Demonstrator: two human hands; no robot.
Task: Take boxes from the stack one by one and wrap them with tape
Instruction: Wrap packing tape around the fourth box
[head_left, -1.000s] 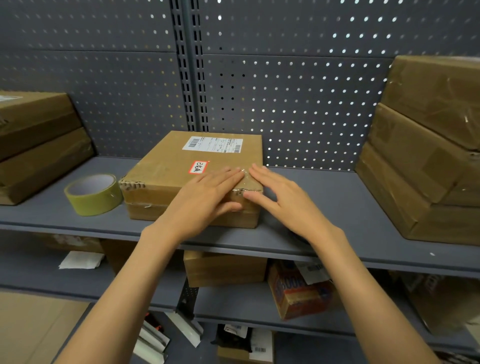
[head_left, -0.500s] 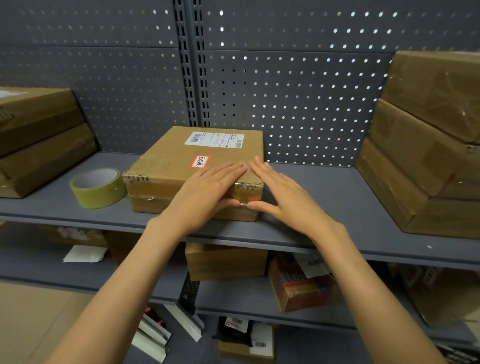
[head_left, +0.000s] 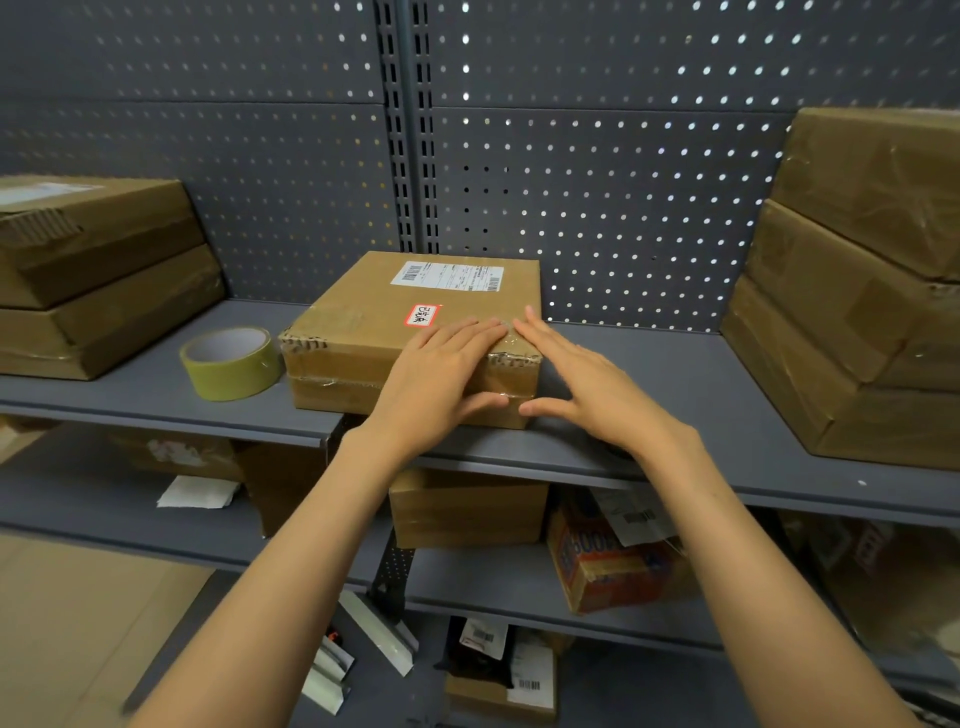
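A flat cardboard box (head_left: 363, 332) with a white shipping label and a small red-edged sticker lies in the middle of the grey shelf (head_left: 649, 384). My left hand (head_left: 441, 374) lies flat over its near right corner, fingers straight on the taped top, thumb on the front face. My right hand (head_left: 587, 384) presses with straight fingers against the same corner from the right, thumb low near the box's bottom edge. A roll of yellowish tape (head_left: 231, 364) stands on the shelf just left of the box, untouched.
A stack of three wrapped boxes (head_left: 872, 291) fills the right end of the shelf. Two stacked boxes (head_left: 98, 275) sit at the left end. A perforated grey back panel rises behind. Lower shelves hold several more boxes and papers.
Both hands stay pressed on the box's near right corner, shifting only slightly; the thumbs have slid lower on the front face. The view has tilted a little.
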